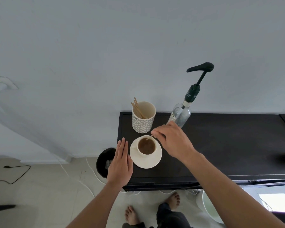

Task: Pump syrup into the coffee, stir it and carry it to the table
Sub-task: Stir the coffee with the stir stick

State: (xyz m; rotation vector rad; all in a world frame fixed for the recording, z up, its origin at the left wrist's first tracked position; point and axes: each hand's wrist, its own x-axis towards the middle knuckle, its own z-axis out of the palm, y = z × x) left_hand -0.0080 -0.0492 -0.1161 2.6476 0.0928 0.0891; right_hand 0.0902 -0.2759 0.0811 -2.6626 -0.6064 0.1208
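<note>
A cream cup of brown coffee (146, 146) stands on a cream saucer (148, 162) at the left end of a black cabinet top (220, 145). My right hand (173, 140) pinches a thin wooden stirrer (149, 137) whose tip dips into the coffee. My left hand (121, 163) lies flat with fingers together, just left of the saucer at the cabinet's corner. A clear syrup bottle (182, 115) with a dark green collar and black pump (201, 67) stands behind my right hand, its base hidden by the hand.
A patterned white holder (143, 122) with several wooden stirrers stands behind the cup. A black bin (104, 162) sits on the floor left of the cabinet, with white cables (72, 175) beside it. My bare feet (172, 199) are below the cabinet front.
</note>
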